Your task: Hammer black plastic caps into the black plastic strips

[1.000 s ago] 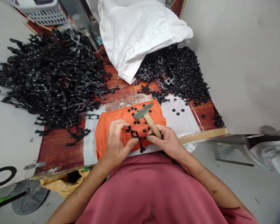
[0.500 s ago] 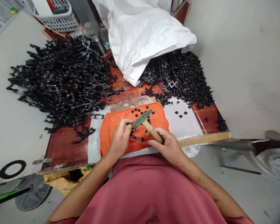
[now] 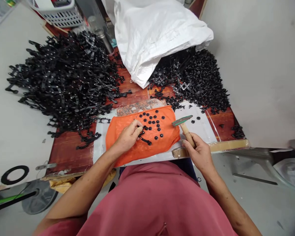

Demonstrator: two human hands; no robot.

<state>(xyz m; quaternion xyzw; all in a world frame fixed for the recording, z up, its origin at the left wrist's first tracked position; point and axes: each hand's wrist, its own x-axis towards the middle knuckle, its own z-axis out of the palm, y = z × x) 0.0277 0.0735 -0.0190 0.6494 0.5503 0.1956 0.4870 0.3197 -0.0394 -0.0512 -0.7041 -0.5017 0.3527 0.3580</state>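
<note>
My right hand (image 3: 201, 151) is wrapped round the wooden handle of a hammer (image 3: 188, 134), whose long green-edged head is over the right edge of an orange cloth (image 3: 127, 154). On that cloth, the fingers of my left hand (image 3: 129, 135) pinch a black jointed plastic piece (image 3: 144, 140); my fingertips cover its upper end. To the right of this piece, several small round black caps (image 3: 153, 122) lie spread over the cloth. A few more black caps (image 3: 193, 121) rest on the white sheet (image 3: 201, 131) near the hammer head.
A large heap of black jointed pieces (image 3: 66, 82) covers the table's left side. Small black parts (image 3: 201, 78) are piled at the back right, partly under a white sack (image 3: 159, 36). A metal cylinder (image 3: 105, 42) and a grey basket (image 3: 61, 16) stand behind.
My right hand has carried the hammer to the right, away from my left hand. My left hand has shifted slightly up and right, still at the black piece. More round caps are now visible.
</note>
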